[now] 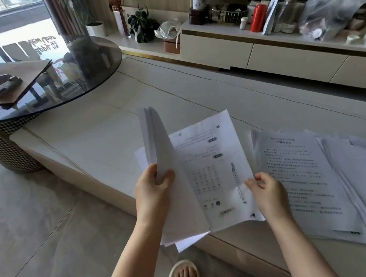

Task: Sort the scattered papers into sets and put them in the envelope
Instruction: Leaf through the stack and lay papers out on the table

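My left hand (154, 188) grips a sheaf of white papers (172, 192) tilted up on edge, blank backs toward me, over the low table's front edge. My right hand (264, 187) pinches the right edge of a single printed sheet (214, 172) with a grid and small icons, lying open beside the sheaf. To the right, a spread pile of printed papers (312, 173) lies flat on the table, its top page covered in lines of text. No envelope is in view.
The low cream table (104, 130) stretches left and back. A round glass table (83, 65) at the left carries a wooden board and a black stapler (0, 84). A cluttered sideboard (257, 41) runs along the back. My slippered foot (184, 274) stands on the tiled floor.
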Available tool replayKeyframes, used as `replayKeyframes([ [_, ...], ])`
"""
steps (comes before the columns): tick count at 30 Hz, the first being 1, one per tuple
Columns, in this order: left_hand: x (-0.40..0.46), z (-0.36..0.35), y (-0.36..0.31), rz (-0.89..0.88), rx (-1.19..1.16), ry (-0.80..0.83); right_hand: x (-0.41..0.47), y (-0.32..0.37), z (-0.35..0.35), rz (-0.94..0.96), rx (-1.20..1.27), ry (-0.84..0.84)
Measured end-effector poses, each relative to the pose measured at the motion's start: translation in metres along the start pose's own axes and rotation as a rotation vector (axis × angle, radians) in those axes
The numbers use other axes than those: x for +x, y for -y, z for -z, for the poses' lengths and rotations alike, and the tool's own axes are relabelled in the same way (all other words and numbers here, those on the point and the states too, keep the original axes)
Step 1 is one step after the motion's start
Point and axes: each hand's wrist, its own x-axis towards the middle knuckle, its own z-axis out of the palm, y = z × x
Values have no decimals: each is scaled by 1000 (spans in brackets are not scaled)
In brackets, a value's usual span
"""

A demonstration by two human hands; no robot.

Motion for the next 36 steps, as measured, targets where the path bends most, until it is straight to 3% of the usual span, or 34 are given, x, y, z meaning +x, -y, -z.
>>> replayKeyframes([
  [4, 2, 7, -3, -19, -5, -28, 5, 0, 7, -162, 153, -264],
  [6, 2, 8, 0, -15, -15, -19, 0, 7, 2, -248, 269, -254],
  [12, 4, 3, 3, 31, -75, 0, -22, 22, -29, -357, 274, 374],
  [14, 5, 2, 3, 39, -86, 2, -24, 25, -23, -225, 98, 376],
  [17, 6, 2, 3, 43, -84, -17, -11, 29, -18, 161, -263, 186],
  [22, 8, 12, 7, 55, -87, -56, 44, 37, -44, 503, -595, 435],
  [28, 20, 13, 15, 70, -84, -79, 87, 36, -74, 472, -907, 564],
  [32, 26, 5, 14, 77, -82, -84, 75, 45, -90, 510, -1032, 360],
  [36, 23, 4, 14, 87, -95, -85, 70, 59, -94, 535, -866, 377],
])
